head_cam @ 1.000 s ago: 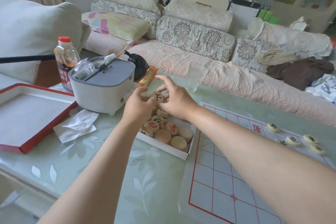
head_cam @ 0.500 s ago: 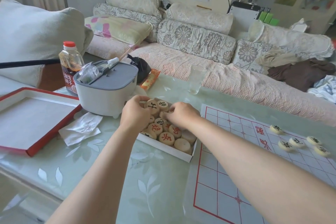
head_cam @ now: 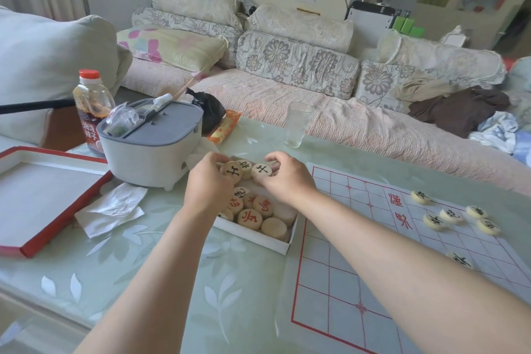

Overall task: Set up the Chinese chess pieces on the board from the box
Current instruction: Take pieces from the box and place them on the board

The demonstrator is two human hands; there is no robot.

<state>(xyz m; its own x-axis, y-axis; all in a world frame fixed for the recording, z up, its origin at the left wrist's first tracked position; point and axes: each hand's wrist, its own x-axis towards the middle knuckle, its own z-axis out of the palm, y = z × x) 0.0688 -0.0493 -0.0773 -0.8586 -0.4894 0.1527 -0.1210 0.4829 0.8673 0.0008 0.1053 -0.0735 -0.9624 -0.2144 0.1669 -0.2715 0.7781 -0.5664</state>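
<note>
Centre frame, over box: left hand grip pinches black piece, right hand grip pinches second piece, likely a matching pair for board, lower right.

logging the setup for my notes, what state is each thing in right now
box, open, partly full of loose pieces
lid, inside up on the table
board, spread flat, six placed pieces on it
left hand, fingers pinching a black-marked piece
right hand, fingers pinching a second black-marked piece
glass, upright, looks empty
bottle, upright, red cap on
</note>
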